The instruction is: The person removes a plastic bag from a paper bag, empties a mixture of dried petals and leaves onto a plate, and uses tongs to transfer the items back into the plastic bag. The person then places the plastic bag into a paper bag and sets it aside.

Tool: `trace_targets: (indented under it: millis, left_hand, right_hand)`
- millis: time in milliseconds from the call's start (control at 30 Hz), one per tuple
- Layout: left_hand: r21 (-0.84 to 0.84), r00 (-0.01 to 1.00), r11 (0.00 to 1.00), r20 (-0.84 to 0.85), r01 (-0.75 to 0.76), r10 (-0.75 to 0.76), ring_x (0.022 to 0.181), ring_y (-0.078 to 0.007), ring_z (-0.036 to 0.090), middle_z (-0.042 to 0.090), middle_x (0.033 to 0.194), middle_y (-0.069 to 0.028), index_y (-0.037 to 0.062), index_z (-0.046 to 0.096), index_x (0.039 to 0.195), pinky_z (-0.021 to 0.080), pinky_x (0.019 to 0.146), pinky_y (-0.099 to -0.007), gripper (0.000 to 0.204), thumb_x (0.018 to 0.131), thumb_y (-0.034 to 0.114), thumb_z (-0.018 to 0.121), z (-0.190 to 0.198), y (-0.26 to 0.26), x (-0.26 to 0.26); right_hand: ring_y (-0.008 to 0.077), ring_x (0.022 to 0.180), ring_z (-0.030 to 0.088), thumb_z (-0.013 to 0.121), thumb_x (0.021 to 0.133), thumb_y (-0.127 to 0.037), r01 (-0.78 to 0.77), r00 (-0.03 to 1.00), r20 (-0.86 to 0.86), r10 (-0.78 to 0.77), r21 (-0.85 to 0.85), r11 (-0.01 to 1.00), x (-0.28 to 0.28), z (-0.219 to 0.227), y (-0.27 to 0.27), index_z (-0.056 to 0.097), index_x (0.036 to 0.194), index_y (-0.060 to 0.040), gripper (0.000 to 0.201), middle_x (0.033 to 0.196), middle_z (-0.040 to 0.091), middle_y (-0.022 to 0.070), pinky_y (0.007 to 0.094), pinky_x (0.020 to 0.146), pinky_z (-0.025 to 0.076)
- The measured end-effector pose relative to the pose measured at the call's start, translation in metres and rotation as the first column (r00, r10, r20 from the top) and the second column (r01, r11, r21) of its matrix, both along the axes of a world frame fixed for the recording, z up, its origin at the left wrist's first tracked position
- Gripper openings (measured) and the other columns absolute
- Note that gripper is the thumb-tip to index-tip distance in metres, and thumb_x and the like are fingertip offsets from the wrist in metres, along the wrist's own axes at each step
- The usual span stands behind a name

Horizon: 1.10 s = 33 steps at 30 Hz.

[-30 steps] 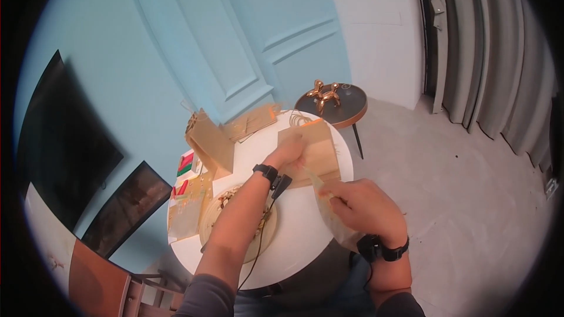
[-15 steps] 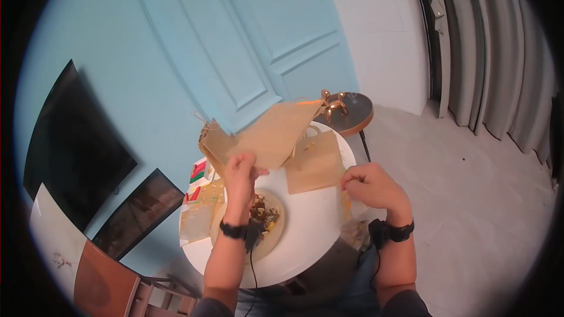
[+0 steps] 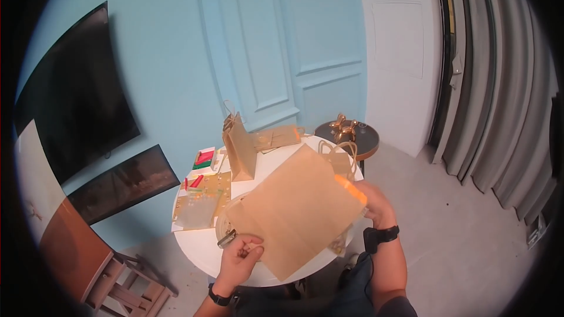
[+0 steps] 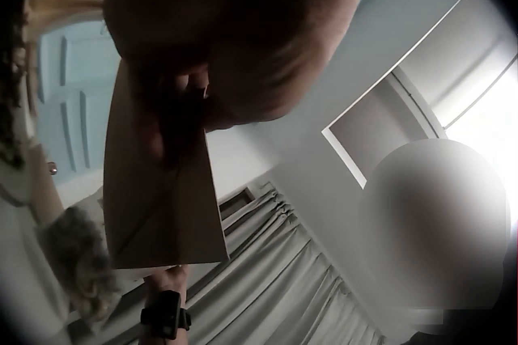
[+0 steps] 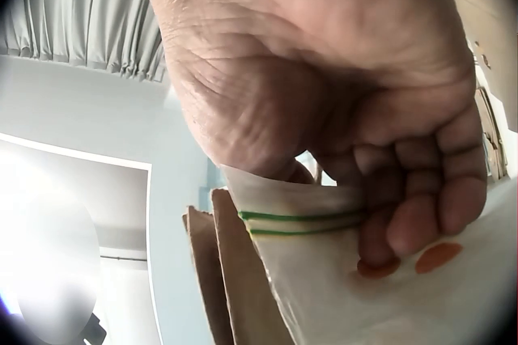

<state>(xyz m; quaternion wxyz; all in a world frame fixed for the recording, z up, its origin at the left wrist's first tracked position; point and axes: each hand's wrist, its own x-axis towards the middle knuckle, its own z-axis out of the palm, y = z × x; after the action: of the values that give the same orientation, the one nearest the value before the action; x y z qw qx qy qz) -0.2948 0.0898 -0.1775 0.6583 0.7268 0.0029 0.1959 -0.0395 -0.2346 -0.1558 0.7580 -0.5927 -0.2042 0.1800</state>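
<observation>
A flat kraft paper bag [image 3: 299,211] with an orange strip near its top hangs tilted over the table, between both hands. At its lower left corner my left hand [image 3: 239,258] pinches the paper; the left wrist view shows the fingers over the bag's edge. My right hand [image 3: 377,202] is beside the orange end, partly behind it. Seen up close, this hand [image 5: 340,110] grips a clear zip bag [image 5: 316,280] with green stripes below its mouth. Small orange shapes show on the plastic, and the paper bag's edges stand behind it.
On the round white table [image 3: 200,252] stands an upright paper bag [image 3: 241,152], with flat bags [image 3: 276,138] behind. A box of coloured sticks [image 3: 205,159] lies at left. The paper bag mostly covers a round plate [image 3: 222,223]. A dark side table [image 3: 367,141] bears a shiny copper figurine [image 3: 345,128].
The paper bag has come from the far side of the table toward the body, swung across the plate. My left hand has moved down and nearer; the view has turned left.
</observation>
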Motion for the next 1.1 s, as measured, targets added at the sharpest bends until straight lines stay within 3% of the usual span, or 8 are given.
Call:
trace_targets:
  millis: [133, 233, 433, 533, 633, 733, 933, 1100]
  left_hand:
    - [0.055, 0.999, 0.998, -0.015, 0.035, -0.034, 0.076, 0.0018, 0.056, 0.067, 0.091, 0.0084, 0.003, 0.074, 0.127, 0.042, 0.068, -0.0171, 0.02, 0.107, 0.002, 0.08, -0.018, 0.009, -0.009]
    - [0.052, 0.995, 0.995, -0.046, 0.089, -0.087, 0.081, -0.0011, 0.064, 0.072, 0.094, 0.0048, 0.0021, 0.074, 0.125, 0.049, 0.073, -0.0188, 0.02, 0.107, 0.0, 0.08, -0.031, 0.008, -0.006]
    - [-0.243, 0.941, 0.951, 0.319, 0.192, -0.109, 0.105, -0.0134, 0.079, 0.083, 0.114, -0.0089, -0.001, 0.071, 0.131, 0.063, 0.094, -0.0294, 0.022, 0.109, -0.004, 0.075, -0.097, 0.016, 0.005]
    - [-0.315, 0.945, 0.92, 0.298, 0.233, -0.138, 0.103, -0.0133, 0.078, 0.083, 0.112, -0.0068, -0.002, 0.07, 0.131, 0.064, 0.091, -0.0303, 0.022, 0.11, -0.006, 0.073, -0.116, 0.012, 0.016]
    - [-0.113, 0.989, 0.984, 0.059, 0.139, -0.133, 0.1, -0.0171, 0.08, 0.083, 0.11, -0.011, -0.0016, 0.071, 0.132, 0.064, 0.088, -0.032, 0.026, 0.106, -0.003, 0.078, -0.086, -0.002, 0.015]
    - [0.465, 0.976, 0.881, 0.215, -0.083, -0.022, 0.094, -0.0185, 0.078, 0.081, 0.108, -0.0122, 0.0005, 0.072, 0.135, 0.062, 0.084, -0.0326, 0.036, 0.101, 0.004, 0.084, -0.052, -0.009, 0.007]
    - [0.616, 0.806, 0.785, 0.498, -0.07, -0.319, 0.09, -0.0258, 0.079, 0.081, 0.125, -0.0176, 0.0002, 0.072, 0.139, 0.064, 0.085, -0.0379, 0.055, 0.093, 0.02, 0.094, 0.055, -0.041, 0.012]
    - [0.728, 0.741, 0.686, 0.469, -0.015, -0.482, 0.099, -0.0288, 0.08, 0.066, 0.156, -0.0153, 0.0009, 0.065, 0.153, 0.066, 0.081, -0.0381, 0.071, 0.099, 0.04, 0.09, 0.104, -0.095, 0.046]
  right_hand:
    - [0.0074, 0.098, 0.074, 0.074, 0.113, -0.025, -0.181, 0.982, -0.048, 0.185, 0.069, 0.981, -0.009, -0.006, -0.004, 0.082, 0.128, 0.0031, 0.033, 0.116, 0.082, 0.0031, 0.0267, 0.083, 0.059]
    - [0.0089, 0.086, 0.071, 0.079, 0.106, -0.02, -0.03, 0.988, 0.151, 0.035, -0.039, 0.999, -0.04, 0.006, 0.003, 0.085, 0.112, 0.0028, 0.024, 0.105, 0.083, 0.0035, 0.0315, 0.075, 0.057]
    - [0.0052, 0.078, 0.066, 0.083, 0.107, -0.019, 0.005, 0.995, 0.097, 0.017, -0.227, 0.974, -0.034, 0.028, -0.047, 0.087, 0.11, 0.0019, 0.021, 0.095, 0.079, -0.0048, 0.0257, 0.07, 0.053]
    - [0.0045, 0.07, 0.058, 0.083, 0.107, -0.02, 0.129, 0.982, 0.175, -0.074, -0.332, 0.934, -0.049, 0.048, -0.058, 0.086, 0.096, 0.0007, 0.024, 0.081, 0.073, -0.0072, 0.0277, 0.062, 0.046]
    - [0.0055, 0.067, 0.052, 0.082, 0.106, -0.021, 0.188, 0.962, 0.266, -0.065, -0.469, 0.863, -0.065, 0.067, -0.066, 0.083, 0.088, 0.0017, 0.029, 0.072, 0.067, -0.0063, 0.0313, 0.059, 0.043]
    - [0.0076, 0.063, 0.048, 0.081, 0.106, -0.021, 0.296, 0.868, 0.496, -0.02, -0.484, 0.823, -0.089, 0.089, -0.057, 0.079, 0.086, 0.0028, 0.031, 0.065, 0.062, -0.0033, 0.0345, 0.057, 0.042]
    - [0.0123, 0.06, 0.05, 0.079, 0.105, -0.023, 0.337, 0.871, 0.491, 0.02, -0.625, 0.704, -0.121, 0.115, -0.056, 0.08, 0.09, 0.003, 0.031, 0.063, 0.059, 0.0066, 0.0364, 0.058, 0.045]
    - [0.0235, 0.059, 0.061, 0.078, 0.103, -0.022, 0.329, 0.855, 0.516, 0.05, -0.614, 0.718, -0.147, 0.126, -0.043, 0.082, 0.096, 0.0018, 0.025, 0.069, 0.068, 0.0164, 0.0408, 0.061, 0.05]
